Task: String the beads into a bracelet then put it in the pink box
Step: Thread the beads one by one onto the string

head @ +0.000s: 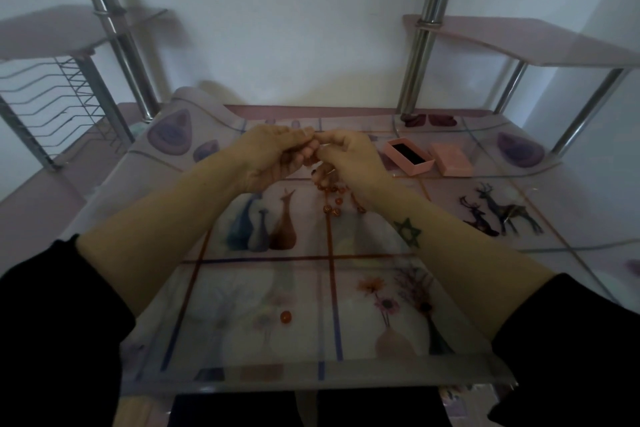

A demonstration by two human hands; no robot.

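Head cam: you've got your left hand (273, 158) and right hand (351, 159) bunched together above the far half of the tabletop (242, 270). The fingers (299, 135) on both are curled in tight, tips meeting, pinching the top of a bead strand (320, 178) that dangles just under them. The thread itself is too thin to make out. A few loose orange beads (334, 201) sit on the tabletop's middle below your right wrist, and one stray bead (285, 316) lies well apart toward the near edge. The pink box (419, 166) sits open toward the far right corner, with its lid (452, 159) just beside it.
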